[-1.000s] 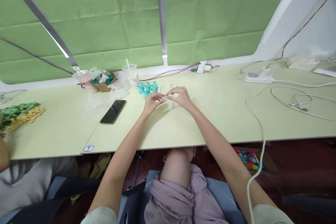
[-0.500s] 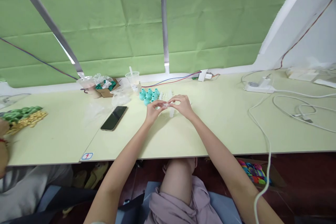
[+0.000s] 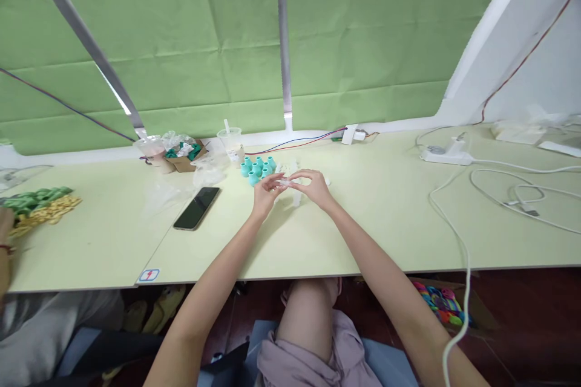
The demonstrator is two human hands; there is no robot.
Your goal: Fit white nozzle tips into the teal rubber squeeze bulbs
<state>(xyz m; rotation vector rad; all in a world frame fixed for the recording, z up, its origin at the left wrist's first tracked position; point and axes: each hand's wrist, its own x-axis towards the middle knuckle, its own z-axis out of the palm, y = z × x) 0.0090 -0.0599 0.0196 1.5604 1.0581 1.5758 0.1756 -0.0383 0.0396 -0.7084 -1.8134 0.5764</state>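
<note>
One tiny whitish piece (image 3: 285,182) was what the head cam had front and center, pinched between the left hand (image 3: 267,192) and the right hand (image 3: 316,186), both with fingers drawn in narrow, over the pale tabletop (image 3: 385,211). Too small to make out its shape, sorry. A bunch of teal vase-shaped pieces (image 3: 253,178) stood just beyond the left hand, a whitish strip (image 3: 297,199) lay near the right one, and a black smartphone (image 3: 196,208) sat off to the left.

right of fingers (image 3: 300,175): open tabletop (image 3: 385,199) to white cable (image 3: 468,272) | blocking left: turquoise pieces (image 3: 255,168), phone (image 3: 196,208)
</note>
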